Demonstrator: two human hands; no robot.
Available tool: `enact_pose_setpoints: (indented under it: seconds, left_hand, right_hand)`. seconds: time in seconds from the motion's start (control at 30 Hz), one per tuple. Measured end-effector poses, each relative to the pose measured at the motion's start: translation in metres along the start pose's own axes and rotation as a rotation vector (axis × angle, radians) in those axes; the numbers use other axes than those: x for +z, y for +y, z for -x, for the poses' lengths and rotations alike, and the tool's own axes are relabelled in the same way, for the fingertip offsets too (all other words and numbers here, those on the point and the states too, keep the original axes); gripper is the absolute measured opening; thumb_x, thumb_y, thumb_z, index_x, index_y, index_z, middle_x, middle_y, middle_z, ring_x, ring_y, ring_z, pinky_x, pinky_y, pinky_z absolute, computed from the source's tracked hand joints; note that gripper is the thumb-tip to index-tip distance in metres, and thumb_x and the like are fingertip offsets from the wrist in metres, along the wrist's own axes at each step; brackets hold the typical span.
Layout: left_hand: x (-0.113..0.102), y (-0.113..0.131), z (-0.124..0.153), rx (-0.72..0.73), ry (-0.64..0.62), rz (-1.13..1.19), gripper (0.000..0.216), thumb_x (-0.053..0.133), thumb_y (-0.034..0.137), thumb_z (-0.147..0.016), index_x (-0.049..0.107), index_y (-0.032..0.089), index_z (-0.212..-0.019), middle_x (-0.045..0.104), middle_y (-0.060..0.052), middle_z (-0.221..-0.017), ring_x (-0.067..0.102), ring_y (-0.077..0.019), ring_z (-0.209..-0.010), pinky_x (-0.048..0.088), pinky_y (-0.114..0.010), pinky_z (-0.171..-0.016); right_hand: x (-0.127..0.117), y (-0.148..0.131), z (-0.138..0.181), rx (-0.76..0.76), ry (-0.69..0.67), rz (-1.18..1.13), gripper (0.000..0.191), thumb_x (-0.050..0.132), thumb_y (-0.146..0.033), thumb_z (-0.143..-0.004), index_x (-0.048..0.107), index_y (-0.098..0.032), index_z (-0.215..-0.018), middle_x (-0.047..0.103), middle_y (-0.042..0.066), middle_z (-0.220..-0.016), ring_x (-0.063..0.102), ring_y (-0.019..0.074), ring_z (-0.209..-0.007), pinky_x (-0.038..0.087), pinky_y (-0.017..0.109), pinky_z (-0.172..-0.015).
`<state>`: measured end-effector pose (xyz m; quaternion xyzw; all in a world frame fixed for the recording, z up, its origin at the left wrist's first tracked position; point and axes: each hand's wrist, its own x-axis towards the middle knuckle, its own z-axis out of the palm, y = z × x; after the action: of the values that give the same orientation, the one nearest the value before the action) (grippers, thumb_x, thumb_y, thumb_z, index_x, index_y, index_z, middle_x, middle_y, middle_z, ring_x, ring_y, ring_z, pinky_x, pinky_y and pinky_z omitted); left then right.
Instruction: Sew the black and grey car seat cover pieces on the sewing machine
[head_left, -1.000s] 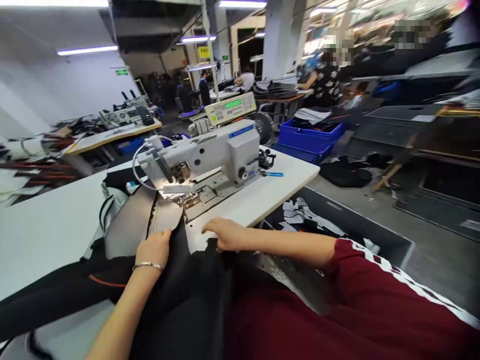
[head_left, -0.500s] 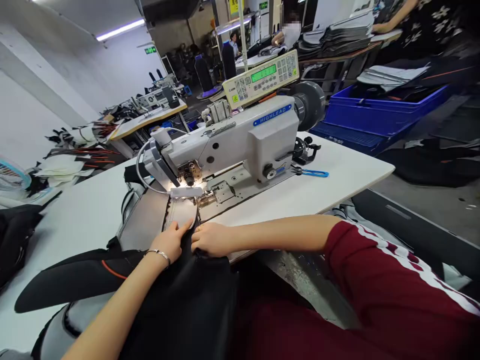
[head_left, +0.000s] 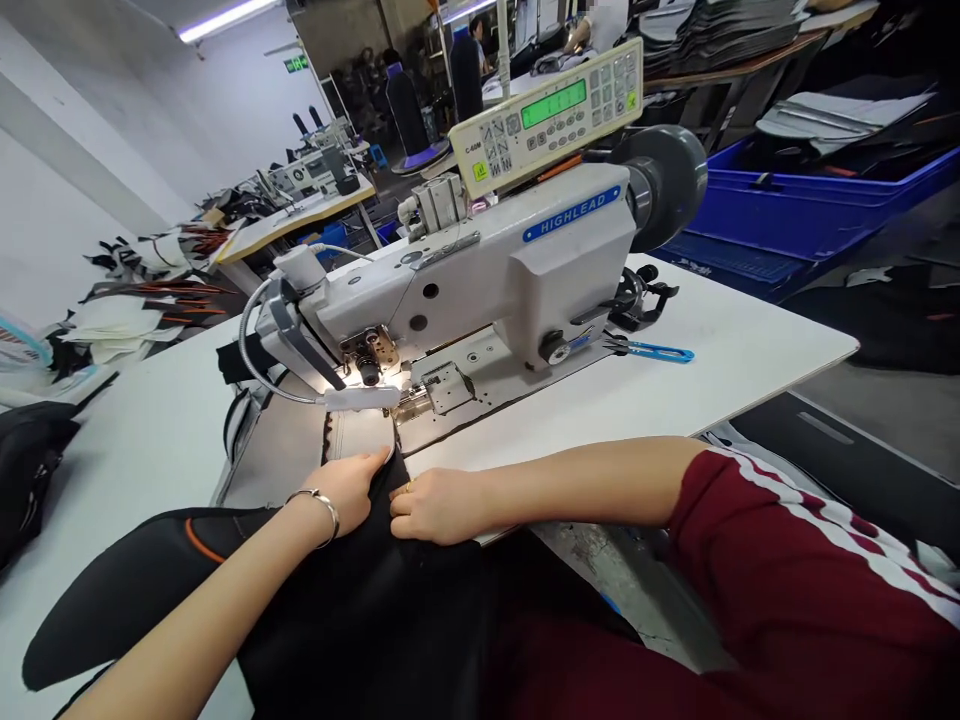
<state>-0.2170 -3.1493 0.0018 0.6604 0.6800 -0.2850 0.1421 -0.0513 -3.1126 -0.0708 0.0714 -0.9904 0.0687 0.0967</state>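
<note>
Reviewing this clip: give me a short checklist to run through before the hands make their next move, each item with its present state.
1. Left hand on the work, beside the machine's lit area: ok.
2. Right hand on the black fabric, fingers curled: ok.
3. Blue-handled tool apart from the fabric: ok.
4. Control panel display lit: ok.
5. Needle raised or lowered: cannot tell, too small beside the lamp.

left hand (head_left: 346, 490), index finger stretched rightward, sits just left of the right hand (head_left: 435, 505), its fingers curled.
</note>
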Motion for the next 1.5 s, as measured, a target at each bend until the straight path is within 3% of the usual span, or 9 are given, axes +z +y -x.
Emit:
enact_pose_setpoints:
  seconds: [0.43, 1.2, 1.5]
  left_hand:
    - [0.002, 0.008, -0.004, -0.013, -0.033, -0.018, 0.077, 0.040, -0.001, -0.075, 0.028, 0.019, -0.149, 0.054, -0.011, -0.139, 0.055, -0.0281, -0.122, 0.049, -0.039, -0.096]
    - [0.000, 0.000, -0.020, -0.026, 0.003, -0.010, 0.078, 0.042, 0.002, -0.075, 0.029, 0.023, -0.149, 0.057, -0.009, -0.135, 0.060, -0.0278, -0.114, 0.052, -0.038, -0.088]
    - [-0.003, 0.003, -0.028, -0.067, 0.030, -0.064, 0.076, 0.039, 0.003, -0.077, 0.028, 0.023, -0.149, 0.057, -0.010, -0.133, 0.063, -0.0290, -0.105, 0.052, -0.040, -0.083]
  right_hand:
    - [0.004, -0.005, -0.003, 0.072, 0.005, 0.007, 0.018, 0.040, -0.012, -0.093, 0.057, -0.016, -0.090, 0.065, 0.006, -0.089, 0.062, 0.0190, -0.085, 0.044, 0.031, -0.063]
    - [0.000, 0.001, -0.006, 0.122, 0.016, 0.031, 0.017, 0.041, -0.011, -0.093, 0.056, -0.015, -0.090, 0.065, 0.005, -0.085, 0.062, 0.0187, -0.079, 0.045, 0.031, -0.063]
    - [0.015, 0.012, -0.010, 0.149, 0.116, 0.091, 0.020, 0.038, -0.009, -0.091, 0.056, -0.015, -0.086, 0.064, 0.005, -0.082, 0.060, 0.0184, -0.078, 0.043, 0.030, -0.062]
